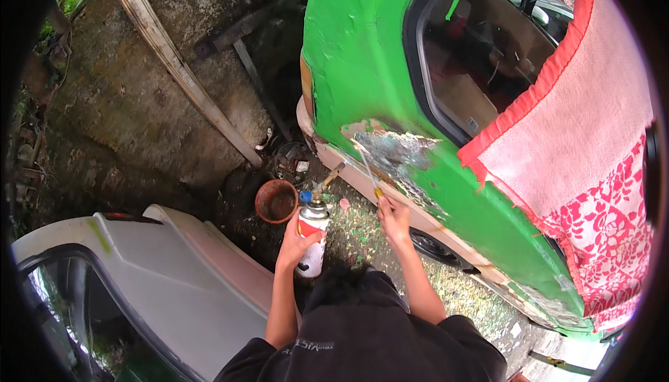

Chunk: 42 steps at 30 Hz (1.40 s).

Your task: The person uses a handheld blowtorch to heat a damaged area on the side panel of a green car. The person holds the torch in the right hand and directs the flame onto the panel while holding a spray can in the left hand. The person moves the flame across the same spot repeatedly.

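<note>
My left hand (295,242) is wrapped round a white and red gas canister (311,256). A blow torch head (327,181) with a blue knob tops the canister and points toward the lower body of the green car (355,40). In my right hand (395,223) is a long, thin-shafted tool, seemingly a screwdriver (367,164), with a yellowish handle. Its tip reaches a scraped patch (398,150) below the car window, where green paint is gone and grey and brown layers show. Whether the tip touches the patch, I cannot tell. No flame can be made out.
A pale car (188,270) stands close on the left. Between the cars, a terracotta pot (258,204) sits on ground (355,242) strewn with paint flakes. A pink and red cloth (536,117) drapes over the green car. A long pale strip (174,68) leans at the back left.
</note>
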### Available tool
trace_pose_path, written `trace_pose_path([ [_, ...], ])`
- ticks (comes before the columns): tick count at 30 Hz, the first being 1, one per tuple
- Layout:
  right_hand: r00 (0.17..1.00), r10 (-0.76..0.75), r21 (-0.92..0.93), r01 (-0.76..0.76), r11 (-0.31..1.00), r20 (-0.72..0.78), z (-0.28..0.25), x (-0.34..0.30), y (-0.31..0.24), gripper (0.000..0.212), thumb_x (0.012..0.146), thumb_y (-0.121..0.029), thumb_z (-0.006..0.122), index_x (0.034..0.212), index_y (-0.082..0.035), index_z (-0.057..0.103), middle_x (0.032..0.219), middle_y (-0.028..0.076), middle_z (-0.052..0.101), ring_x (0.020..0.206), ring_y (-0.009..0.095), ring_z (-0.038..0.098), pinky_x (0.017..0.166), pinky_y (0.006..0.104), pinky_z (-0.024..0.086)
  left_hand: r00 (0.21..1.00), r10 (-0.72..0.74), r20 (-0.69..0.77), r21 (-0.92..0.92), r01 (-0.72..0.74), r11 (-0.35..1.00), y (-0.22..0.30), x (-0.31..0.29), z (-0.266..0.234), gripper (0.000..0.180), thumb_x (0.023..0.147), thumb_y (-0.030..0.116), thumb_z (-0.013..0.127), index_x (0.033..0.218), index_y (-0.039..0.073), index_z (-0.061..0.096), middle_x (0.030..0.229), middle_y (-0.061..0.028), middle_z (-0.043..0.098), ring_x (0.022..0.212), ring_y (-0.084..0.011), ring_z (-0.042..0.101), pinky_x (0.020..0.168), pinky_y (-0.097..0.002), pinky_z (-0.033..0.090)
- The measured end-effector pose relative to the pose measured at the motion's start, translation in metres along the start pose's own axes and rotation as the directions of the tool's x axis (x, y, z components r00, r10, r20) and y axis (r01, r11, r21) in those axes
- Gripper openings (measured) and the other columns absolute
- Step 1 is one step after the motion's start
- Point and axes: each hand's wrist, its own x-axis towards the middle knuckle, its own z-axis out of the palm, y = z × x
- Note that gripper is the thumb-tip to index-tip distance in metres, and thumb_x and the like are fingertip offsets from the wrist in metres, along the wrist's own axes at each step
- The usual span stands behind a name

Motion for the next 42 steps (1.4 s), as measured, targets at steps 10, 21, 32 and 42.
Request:
trace_pose_path([
  [10,0.994,-0.103,-0.079,0.104,0.991,0.024,-0.001,0.025,0.022,0.03,0.108,-0.026,0.057,0.125,-0.005,0.068,0.063,-0.004,0.047,0.04,0.003,0.031,0.036,0.0239,0.024,0.998,-0.01,-0.065,0.026,0.012,1.0,0.003,-0.014,0.022,0.067,0.074,0.012,0.085,0.133,0.003,0.055,0.114,-0.0037,0.066,0.101,-0.0132,0.062,0.091,-0.0303,0.05],
  [21,0.999,0.007,-0.037,-0.005,0.999,0.042,-0.024,-0.001,0.007,0.03,0.107,-0.029,0.056,0.108,-0.002,0.068,0.063,-0.001,0.05,0.041,0.004,0.034,0.037,0.0257,0.027,0.996,0.022,-0.084,0.054,-0.018,0.998,-0.002,-0.026,0.033,0.057,0.076,0.012,0.085,0.125,0.004,0.057,0.108,-0.002,0.066,0.096,-0.0118,0.062,0.088,-0.0297,0.05],
  [32,0.997,0.058,-0.039,-0.056,0.998,0.055,-0.02,-0.006,-0.015,0.033,0.106,-0.033,0.058,0.109,-0.002,0.069,0.063,-0.001,0.051,0.044,0.005,0.037,0.039,0.0257,0.029,0.992,0.085,-0.098,0.082,-0.077,0.994,0.003,-0.03,0.039,0.055,0.075,0.009,0.084,0.123,0.004,0.058,0.106,-0.0017,0.066,0.095,-0.0119,0.062,0.085,-0.0294,0.051],
  [42,0.999,-0.029,-0.03,0.028,0.999,-0.017,-0.012,-0.007,-0.006,0.034,0.104,-0.031,0.06,0.105,0.001,0.071,0.066,0.002,0.056,0.045,0.007,0.043,0.037,0.0264,0.03,0.989,0.115,-0.096,0.051,-0.111,0.993,0.007,-0.016,0.038,0.05,0.079,0.007,0.082,0.122,0.004,0.058,0.104,-0.0018,0.066,0.094,-0.0116,0.062,0.086,-0.0292,0.051],
])
